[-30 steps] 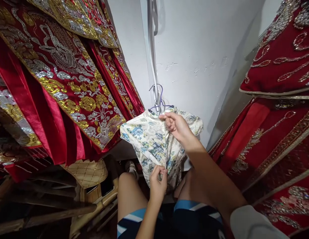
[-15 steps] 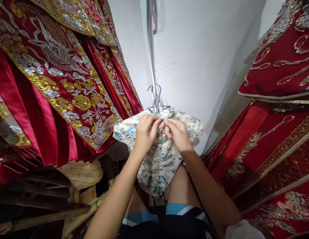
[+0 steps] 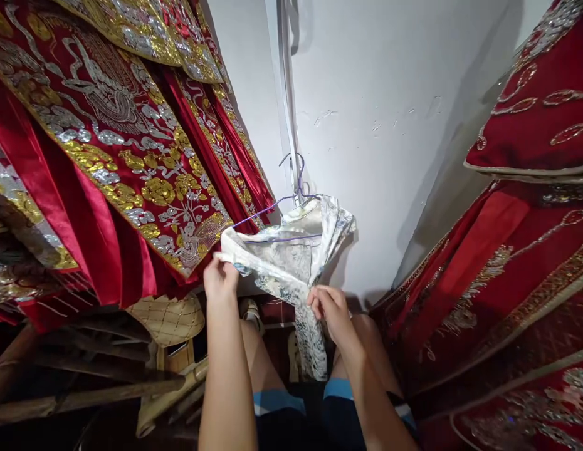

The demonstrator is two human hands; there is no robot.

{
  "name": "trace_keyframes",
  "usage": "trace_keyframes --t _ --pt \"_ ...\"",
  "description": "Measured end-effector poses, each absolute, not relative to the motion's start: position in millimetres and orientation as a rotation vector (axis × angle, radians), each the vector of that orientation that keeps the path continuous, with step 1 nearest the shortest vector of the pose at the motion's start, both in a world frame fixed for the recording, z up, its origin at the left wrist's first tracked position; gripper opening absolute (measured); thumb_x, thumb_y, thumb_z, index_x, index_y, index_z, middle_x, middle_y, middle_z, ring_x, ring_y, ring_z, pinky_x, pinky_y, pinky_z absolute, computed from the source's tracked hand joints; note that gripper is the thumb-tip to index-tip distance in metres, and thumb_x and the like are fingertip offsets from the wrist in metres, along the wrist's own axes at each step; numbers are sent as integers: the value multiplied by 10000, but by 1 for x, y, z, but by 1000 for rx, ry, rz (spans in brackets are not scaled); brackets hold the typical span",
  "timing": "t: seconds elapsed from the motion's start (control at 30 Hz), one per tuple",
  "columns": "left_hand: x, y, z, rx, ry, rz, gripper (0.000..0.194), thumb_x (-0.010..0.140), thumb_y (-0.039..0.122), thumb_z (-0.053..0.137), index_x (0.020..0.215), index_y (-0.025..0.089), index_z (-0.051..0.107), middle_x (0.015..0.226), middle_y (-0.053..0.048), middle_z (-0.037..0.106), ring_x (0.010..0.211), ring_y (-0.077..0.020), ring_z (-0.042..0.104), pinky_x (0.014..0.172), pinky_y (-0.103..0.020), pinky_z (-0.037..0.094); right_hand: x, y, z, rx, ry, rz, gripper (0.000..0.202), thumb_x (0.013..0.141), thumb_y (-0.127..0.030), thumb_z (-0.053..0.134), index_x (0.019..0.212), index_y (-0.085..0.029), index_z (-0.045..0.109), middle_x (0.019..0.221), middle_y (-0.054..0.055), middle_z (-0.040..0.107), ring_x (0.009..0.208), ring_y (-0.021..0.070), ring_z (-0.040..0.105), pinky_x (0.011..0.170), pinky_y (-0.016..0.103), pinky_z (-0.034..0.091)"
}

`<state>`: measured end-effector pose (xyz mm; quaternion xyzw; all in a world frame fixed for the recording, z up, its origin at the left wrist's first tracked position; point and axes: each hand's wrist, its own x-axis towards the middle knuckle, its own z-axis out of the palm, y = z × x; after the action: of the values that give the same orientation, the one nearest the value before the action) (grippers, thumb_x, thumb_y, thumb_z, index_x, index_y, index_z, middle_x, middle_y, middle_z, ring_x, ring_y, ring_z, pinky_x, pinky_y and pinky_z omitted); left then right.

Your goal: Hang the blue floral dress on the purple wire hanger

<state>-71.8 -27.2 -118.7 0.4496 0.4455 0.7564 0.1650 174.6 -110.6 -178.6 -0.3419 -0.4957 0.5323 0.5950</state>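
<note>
A white floral shirt (image 3: 277, 282) with blue and green print hangs partly on a purple wire hanger (image 3: 261, 212). The left side of the hanger is bare, and the collar opening is pulled wide. My left hand (image 3: 220, 275) pinches the shirt's edge at the left, below the hanger's arm. Lower down, near the middle, my right hand (image 3: 328, 307) has its fingers closed on the front edge of the shirt. The shirt's right shoulder still covers the hanger's right end. Its lower part dangles between my knees.
Red embroidered garments with gold and silver sequins (image 3: 150, 181) hang at the left. More red beaded garments (image 3: 489, 263) are on the right. Behind the shirt is a white wall (image 3: 376, 75) with a pale vertical strip (image 3: 286, 94). Bamboo furniture (image 3: 108, 394) stands at lower left.
Both hands have come down from the collar and moved apart, the left one leftward. The shirt's front is now spread, and its left shoulder has come off the hanger.
</note>
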Motion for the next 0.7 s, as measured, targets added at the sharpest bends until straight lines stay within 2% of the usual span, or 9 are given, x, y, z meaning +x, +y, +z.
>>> trace_keyframes --t 0.1,0.2,0.3,0.4,0.47,0.53,0.6,0.7 --pt "-42 -49 -176 840 1206 2082 253 971 258 482 739 182 550 583 -4 529 600 -133 572 625 -250 518 181 -119 -196 -806 -1132 1291 351 845 -364 535 558 -182 622 399 -36 441 393 98 359 477 260 258" --pt "-6 -69 -224 532 1119 2000 176 873 319 611 768 179 592 690 -52 627 701 -177 645 669 -278 544 203 -115 -218 -830 -1205 1356 406 804 -371 524 433 -205 518 355 -41 367 361 92 300 458 269 211" --pt "21 -82 -241 356 1032 1893 157 809 312 680 809 170 615 799 -70 674 756 -182 675 740 -293 558 231 -110 -229 -958 -1443 1356 413 729 -317 577 369 -225 397 350 -50 321 369 85 266 461 271 170" --pt "40 -95 -222 414 853 1813 249 768 357 752 900 187 627 905 -48 682 874 -173 677 851 -290 541 243 -109 -220 -1054 -1350 1072 457 749 -323 637 412 -228 344 414 -57 319 442 93 272 497 276 220" --pt "55 -107 -197 620 778 1761 302 782 434 758 922 202 623 920 -32 664 879 -167 655 853 -284 527 240 -107 -210 -1038 -1234 970 428 823 -418 600 474 -225 445 470 -31 409 491 123 351 529 291 306" --pt "73 -123 -171 917 769 1684 298 860 490 681 917 201 636 924 -39 646 847 -171 632 824 -292 519 233 -106 -203 -1034 -1227 1011 396 855 -516 552 588 -225 576 558 11 538 568 169 469 569 321 403" --pt "93 -143 -150 1273 776 1555 259 930 447 609 882 199 668 948 -59 641 903 -196 623 868 -318 504 229 -111 -200 -1066 -1253 1050 374 821 -584 583 667 -245 621 641 37 599 665 212 548 603 357 478" --pt "124 -173 -139 1723 820 1320 168 944 321 605 914 231 743 1041 -93 659 1073 -255 602 992 -391 463 231 -134 -202 -1155 -1231 983 339 774 -571 691 645 -276 584 669 59 558 740 250 583 576 389 518"
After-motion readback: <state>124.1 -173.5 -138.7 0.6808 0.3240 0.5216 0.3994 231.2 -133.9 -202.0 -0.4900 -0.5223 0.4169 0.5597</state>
